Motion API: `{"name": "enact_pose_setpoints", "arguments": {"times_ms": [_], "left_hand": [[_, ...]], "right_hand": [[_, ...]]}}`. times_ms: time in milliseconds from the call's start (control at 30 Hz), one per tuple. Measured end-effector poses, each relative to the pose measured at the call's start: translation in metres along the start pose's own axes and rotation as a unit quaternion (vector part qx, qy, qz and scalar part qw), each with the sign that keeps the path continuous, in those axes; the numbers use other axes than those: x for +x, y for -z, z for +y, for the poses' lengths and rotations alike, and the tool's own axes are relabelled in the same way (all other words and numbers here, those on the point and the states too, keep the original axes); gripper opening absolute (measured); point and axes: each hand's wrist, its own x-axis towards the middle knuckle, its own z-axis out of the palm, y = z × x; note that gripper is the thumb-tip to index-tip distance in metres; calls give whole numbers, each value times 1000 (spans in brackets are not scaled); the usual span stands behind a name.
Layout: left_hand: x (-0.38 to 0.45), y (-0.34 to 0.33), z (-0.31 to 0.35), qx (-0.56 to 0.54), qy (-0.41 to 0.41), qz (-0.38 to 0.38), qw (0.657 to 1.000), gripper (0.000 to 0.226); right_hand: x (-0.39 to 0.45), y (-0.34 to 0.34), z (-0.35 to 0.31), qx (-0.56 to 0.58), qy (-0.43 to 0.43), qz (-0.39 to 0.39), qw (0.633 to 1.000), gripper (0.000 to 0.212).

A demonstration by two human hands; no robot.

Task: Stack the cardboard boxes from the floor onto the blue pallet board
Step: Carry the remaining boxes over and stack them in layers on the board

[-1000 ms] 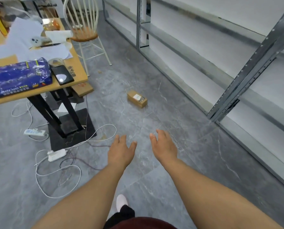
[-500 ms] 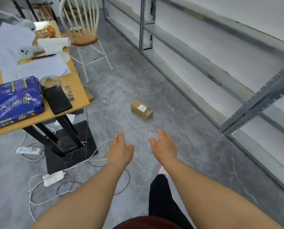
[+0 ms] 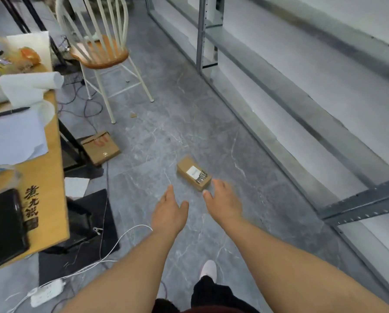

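Note:
A small cardboard box (image 3: 192, 172) with a white label lies on the grey floor just ahead of me. My right hand (image 3: 223, 201) reaches out with spread fingers, its tips just short of the box's near end. My left hand (image 3: 168, 213) is stretched forward, fingers straight, a little behind and left of the box. Neither hand holds anything. A second, flatter cardboard box (image 3: 99, 146) lies on the floor beside the table leg. The blue pallet board is not in view.
A wooden table (image 3: 51, 177) with papers and a black case stands at the left. White cables and a power strip (image 3: 46, 292) trail across the floor below it. A white chair (image 3: 101, 53) stands behind. Grey metal shelving (image 3: 302, 105) runs along the right.
I have walked closer to the small box, which now lies right in front of my hands. Both hands have reached further forward, the right one nearly at the box.

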Motion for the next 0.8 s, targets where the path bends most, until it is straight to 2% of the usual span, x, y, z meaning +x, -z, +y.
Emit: {"name": "enact_pose_setpoints", "arguments": {"times_ms": [267,567,800], "left_hand": [[111,1,40,-27,53,-1,998,68],[268,9,84,-15,77,-39,996,69],[364,-26,91,3,108,-87,990,69]], "right_hand": [[126,-4,-7,1,-24,-34,999,41],[291,-1,-37,14,-65,-69,995,44],[386,-30,-16,3,-104,-95,990,44]]}}
